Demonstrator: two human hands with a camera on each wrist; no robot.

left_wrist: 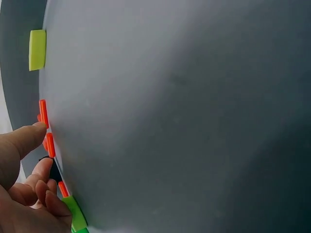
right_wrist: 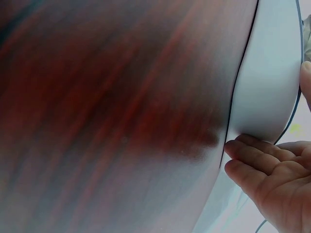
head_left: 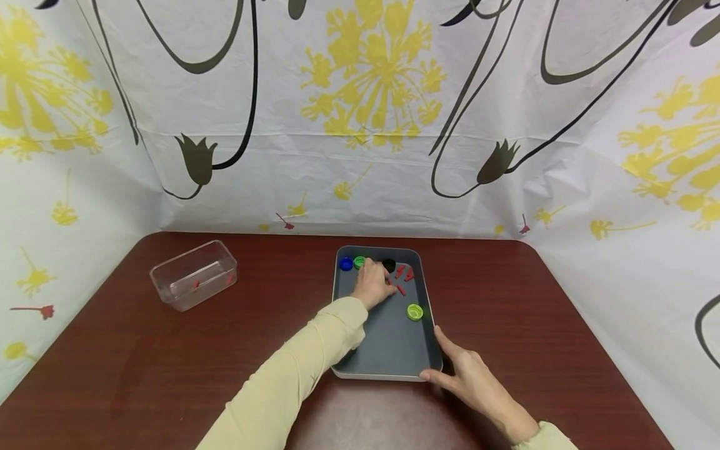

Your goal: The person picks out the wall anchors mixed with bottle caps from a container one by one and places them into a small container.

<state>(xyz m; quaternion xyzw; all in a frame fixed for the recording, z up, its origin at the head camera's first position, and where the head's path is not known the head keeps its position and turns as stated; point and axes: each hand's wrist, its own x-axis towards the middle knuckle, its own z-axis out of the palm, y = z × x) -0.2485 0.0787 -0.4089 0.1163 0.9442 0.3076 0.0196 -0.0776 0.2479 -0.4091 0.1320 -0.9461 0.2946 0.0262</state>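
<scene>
A grey rectangular tray (head_left: pixel 388 350) lies on the table. My left hand (head_left: pixel 371 284) reaches into its far part. In the left wrist view, thumb and forefinger stand apart around a small red stick (left_wrist: pixel 50 144), with another red stick (left_wrist: pixel 43 112) near the thumb tip. Several red sticks (head_left: pixel 401 290) lie right of that hand. My right hand (head_left: pixel 475 381) holds the tray's near right corner, thumb at the front edge and fingers along the outer side wall (right_wrist: pixel 265 73). Whether the left fingertips touch a stick is hard to tell.
Along the tray's far end sit a blue cap (head_left: pixel 345 264), a green cap (head_left: pixel 359 262) and a black cap (head_left: pixel 389 265). A yellow-green cap (head_left: pixel 415 312) lies by the right wall. A clear plastic box (head_left: pixel 185 289) with red pieces stands at the table's far left. A patterned cloth (head_left: pixel 360 187) hangs behind.
</scene>
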